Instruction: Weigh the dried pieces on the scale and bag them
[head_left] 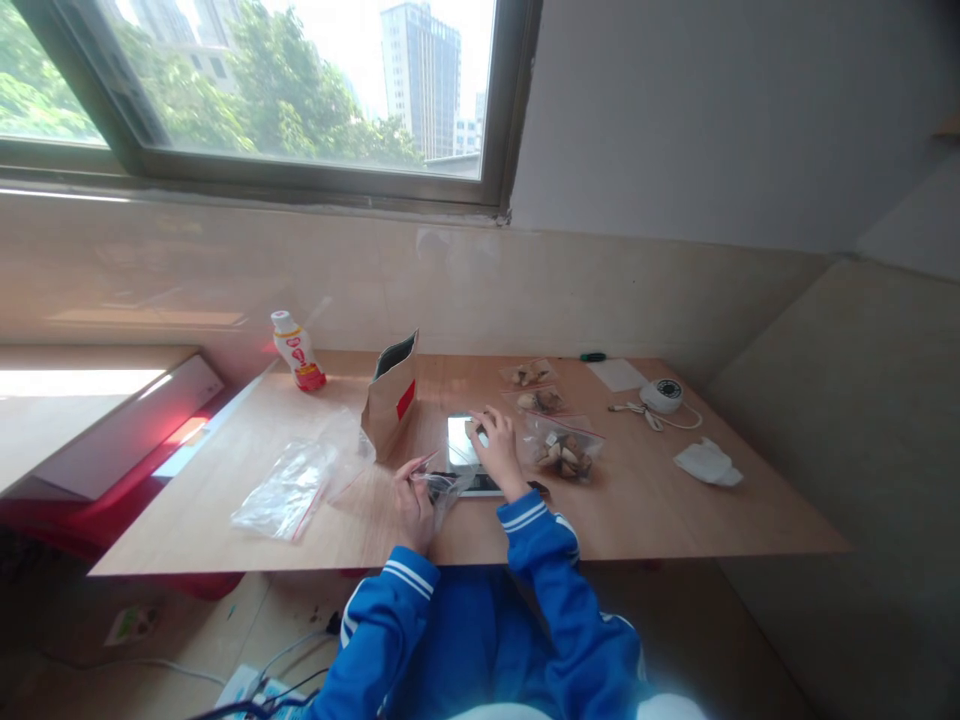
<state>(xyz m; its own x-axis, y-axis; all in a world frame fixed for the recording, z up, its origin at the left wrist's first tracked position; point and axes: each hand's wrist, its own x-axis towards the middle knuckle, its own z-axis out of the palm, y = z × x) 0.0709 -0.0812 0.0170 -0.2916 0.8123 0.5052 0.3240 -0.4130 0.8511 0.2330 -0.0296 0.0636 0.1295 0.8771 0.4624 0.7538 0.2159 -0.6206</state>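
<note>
My left hand is closed on a clear zip bag, whose open end points to the right. My right hand reaches over the shiny plate of a flat, scale-like device. Its fingers pinch a small brown dried piece, at or just above the plate. The device has a dark strip along its near side, partly hidden by the bag and my right wrist. Just right of my right hand lies a zip bag of brown dried pieces.
Left of my hands stand an open brown paper bag and a bottle; clear bags lie nearer. Two smaller filled bags lie behind. To the right are a white round device with cable, crumpled tissue and paper.
</note>
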